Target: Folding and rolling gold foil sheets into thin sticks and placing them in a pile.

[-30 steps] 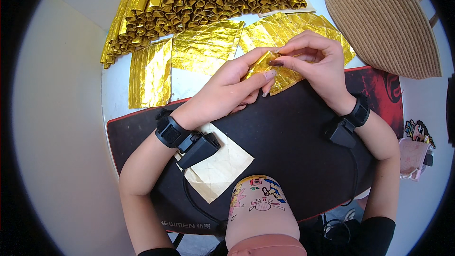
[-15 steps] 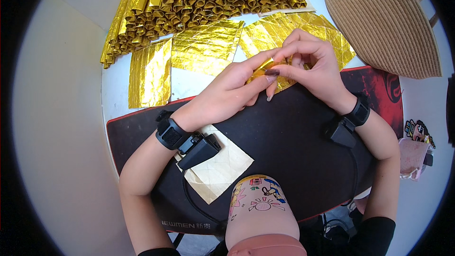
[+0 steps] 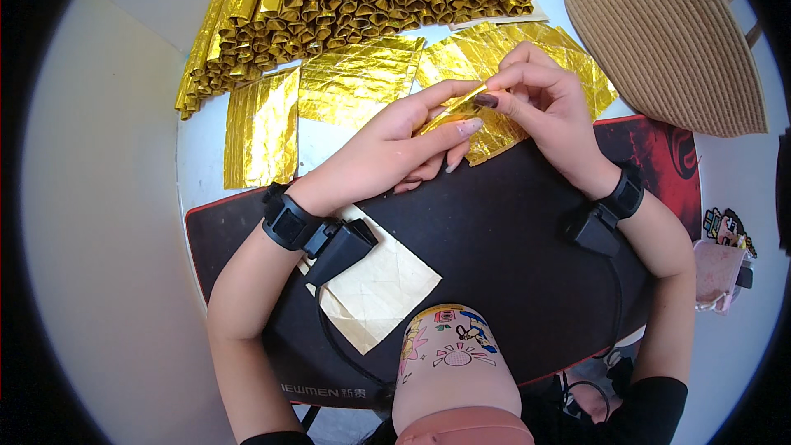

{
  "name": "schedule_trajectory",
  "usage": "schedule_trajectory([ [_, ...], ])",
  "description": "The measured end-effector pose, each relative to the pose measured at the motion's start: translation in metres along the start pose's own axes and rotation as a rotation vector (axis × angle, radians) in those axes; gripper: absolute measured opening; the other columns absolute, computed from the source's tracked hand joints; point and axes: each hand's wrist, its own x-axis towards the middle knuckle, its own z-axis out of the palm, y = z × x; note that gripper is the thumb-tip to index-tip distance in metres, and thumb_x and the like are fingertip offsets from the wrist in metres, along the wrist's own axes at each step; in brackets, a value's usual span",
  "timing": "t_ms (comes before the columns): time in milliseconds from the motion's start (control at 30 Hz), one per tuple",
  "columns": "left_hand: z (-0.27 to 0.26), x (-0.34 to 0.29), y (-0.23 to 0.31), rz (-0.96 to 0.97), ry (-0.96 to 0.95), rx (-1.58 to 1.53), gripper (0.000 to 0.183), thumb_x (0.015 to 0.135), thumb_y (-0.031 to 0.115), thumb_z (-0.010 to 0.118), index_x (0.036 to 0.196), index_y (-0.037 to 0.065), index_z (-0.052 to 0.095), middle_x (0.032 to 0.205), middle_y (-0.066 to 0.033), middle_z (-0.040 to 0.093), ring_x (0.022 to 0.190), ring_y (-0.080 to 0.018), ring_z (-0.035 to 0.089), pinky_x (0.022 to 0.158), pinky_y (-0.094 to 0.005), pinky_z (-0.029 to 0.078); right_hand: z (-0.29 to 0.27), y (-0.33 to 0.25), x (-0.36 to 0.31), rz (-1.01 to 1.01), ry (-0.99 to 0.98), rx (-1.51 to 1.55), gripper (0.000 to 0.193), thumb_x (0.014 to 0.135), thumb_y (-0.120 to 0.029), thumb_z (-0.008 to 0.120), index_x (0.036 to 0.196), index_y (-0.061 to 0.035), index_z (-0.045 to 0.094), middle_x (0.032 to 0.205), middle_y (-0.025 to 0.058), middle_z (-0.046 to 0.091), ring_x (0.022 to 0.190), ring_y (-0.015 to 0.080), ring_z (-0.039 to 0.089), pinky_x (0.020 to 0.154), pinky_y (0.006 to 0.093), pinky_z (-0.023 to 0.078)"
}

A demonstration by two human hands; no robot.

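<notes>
Between my two hands is a narrow rolled strip of gold foil paper (image 3: 455,106), slanting up to the right. My left hand (image 3: 405,138) is closed round its lower left part, thumb on top. My right hand (image 3: 545,99) pinches its upper right end between thumb and forefinger. Behind and under the hands lie flat gold foil sheets (image 3: 577,74), creased all over. Another crinkled gold sheet (image 3: 354,82) lies to the left of them, and a narrower gold sheet (image 3: 262,132) lies farther left.
A large stack of gold paper rolls (image 3: 329,12) fills the back. A woven straw hat or bag (image 3: 659,41) sits at back right. On the black mat (image 3: 511,239) lie a pale paper sheet (image 3: 387,297) and, at the near edge, a pink patterned cup (image 3: 453,371).
My left hand has shifted slightly left and down along the gold roll, so more of the roll shows between the hands. My right hand keeps its pinch nearly in place.
</notes>
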Motion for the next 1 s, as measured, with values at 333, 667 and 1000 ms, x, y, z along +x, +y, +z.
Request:
schedule_trajectory([
  [333, -0.002, 0.0, 0.003, -0.07, 0.002, 0.021, 0.044, 0.095, 0.021, 0.052, 0.135, 0.011, 0.038, 0.066, 0.0068, 0.043, 0.047, 0.0008, 0.031, 0.04, -0.0143, 0.022, 0.0, -0.003, 0.001, 0.037, 0.039, 0.01, 0.012, 0.076, -0.004, 0.071, 0.087, -0.0068, 0.07, 0.095, -0.0007, 0.053, 0.058, -0.0014, 0.037, 0.051, 0.0136, 0.03],
  [667, -0.025, 0.007, -0.004, 0.322, 0.314, 0.05, 0.028, 0.092, 0.017, 0.056, 0.116, 0.004, 0.054, 0.084, -0.0049, 0.067, 0.042, -0.0004, 0.04, 0.038, -0.0138, 0.033, -0.002, 0.007, 0.002, -0.033, 0.258, 0.114, 0.008, 0.079, 0.001, 0.068, 0.086, -0.0018, 0.067, 0.099, 0.004, 0.055, 0.067, 0.0021, 0.049, 0.057, 0.016, 0.037],
  [1000, -0.032, 0.013, -0.009, 0.461, 0.519, -0.061, 0.028, 0.091, 0.017, 0.058, 0.115, 0.006, 0.05, 0.094, -0.0125, 0.068, 0.044, -0.0023, 0.042, 0.04, -0.0161, 0.036, -0.007, 0.009, 0.004, 0.004, 0.349, 0.198, 0.009, 0.08, 0.002, 0.066, 0.089, 0.0011, 0.066, 0.1, 0.0075, 0.059, 0.08, 0.0072, 0.059, 0.068, 0.0188, 0.049],
])
